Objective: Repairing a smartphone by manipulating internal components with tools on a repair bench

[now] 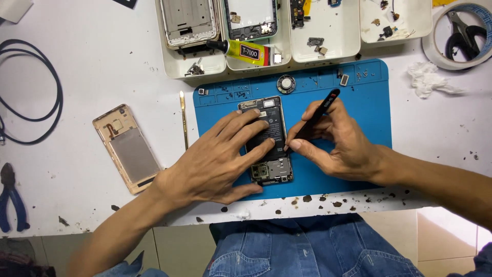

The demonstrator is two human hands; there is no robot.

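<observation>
An opened phone (267, 138) lies face down on a blue work mat (359, 97), its black battery and circuit boards showing. My left hand (215, 159) rests flat on it, fingers spread over the battery. My right hand (333, 141) grips black tweezers (318, 115), whose tip points at the phone's right edge near the battery. The tweezers' tip is hidden behind my fingers.
A gold phone back cover (128, 149) and a thin gold pry tool (183, 120) lie left of the mat. White trays (328, 48) with phone frames, small parts and a glue tube (246, 51) line the back. Tape roll with scissors (464, 36), crumpled tissue (428, 79), black cable (31, 92), blue pliers (11, 197).
</observation>
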